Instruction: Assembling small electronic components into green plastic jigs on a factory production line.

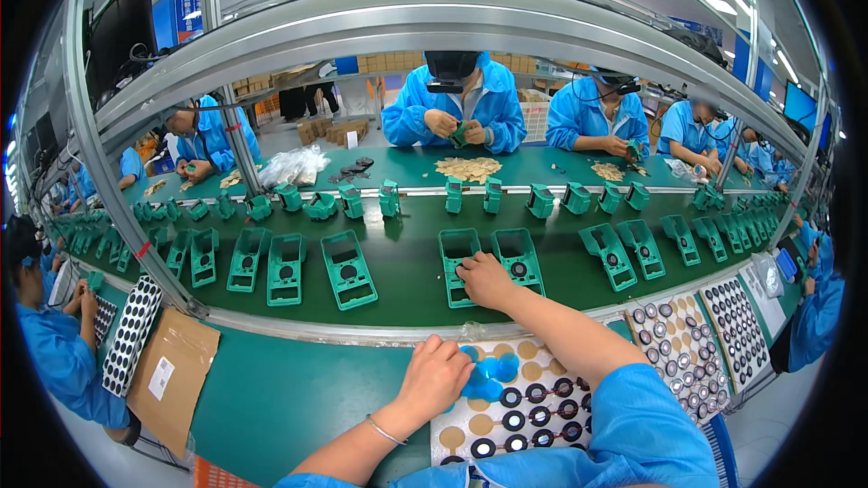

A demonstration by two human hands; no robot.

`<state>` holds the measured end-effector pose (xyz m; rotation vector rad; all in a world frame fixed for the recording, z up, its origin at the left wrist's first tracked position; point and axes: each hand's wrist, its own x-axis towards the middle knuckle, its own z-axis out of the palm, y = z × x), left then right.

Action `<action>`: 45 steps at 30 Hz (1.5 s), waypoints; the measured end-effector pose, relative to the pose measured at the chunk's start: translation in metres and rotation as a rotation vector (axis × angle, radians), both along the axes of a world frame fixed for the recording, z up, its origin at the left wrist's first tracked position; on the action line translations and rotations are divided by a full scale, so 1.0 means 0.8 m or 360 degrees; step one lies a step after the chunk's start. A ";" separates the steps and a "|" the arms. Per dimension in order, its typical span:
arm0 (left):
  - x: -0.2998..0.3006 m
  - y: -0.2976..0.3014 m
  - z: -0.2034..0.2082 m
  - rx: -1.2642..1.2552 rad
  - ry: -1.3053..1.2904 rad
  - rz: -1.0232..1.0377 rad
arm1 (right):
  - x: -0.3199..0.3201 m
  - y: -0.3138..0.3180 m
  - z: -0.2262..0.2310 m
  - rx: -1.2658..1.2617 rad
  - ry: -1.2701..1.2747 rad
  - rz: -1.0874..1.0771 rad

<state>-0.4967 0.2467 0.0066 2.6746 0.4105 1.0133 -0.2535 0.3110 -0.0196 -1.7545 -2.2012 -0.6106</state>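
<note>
My right hand (485,280) reaches over the belt, its curled fingers on an open green plastic housing (458,240). The fingertips are partly hidden inside it. Right beside it lies another green housing (517,248) with a round black part inside. Nearer to me, my left hand (434,377) is closed at the edge of a cluster of translucent blue film discs (489,374), its fingertips against them. Those discs overlap above a white sheet (446,434) carrying rows of round black-and-white speakers (513,420) with red wires and tan round pads (482,424).
Green housings (349,271) line the dark green belt (407,258), with smaller green parts (389,198) behind them. A metal frame beam (434,23) crosses overhead. Trays of round parts (678,352) lie to the right; brown cardboard (172,380) lies left. Co-workers in blue sit opposite and alongside.
</note>
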 end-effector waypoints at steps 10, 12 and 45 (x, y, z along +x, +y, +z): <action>-0.012 -0.009 0.017 0.0032 -0.0031 -0.0017 | -0.003 -0.014 0.022 -0.0062 0.0069 -0.0102; -0.016 -0.008 0.027 0.0029 -0.0033 -0.0007 | 0.001 -0.020 0.022 -0.0187 0.0349 -0.0077; 0.064 -0.047 0.024 0.0032 0.1008 -0.0489 | -0.110 -0.200 0.111 -0.0038 0.1165 0.0185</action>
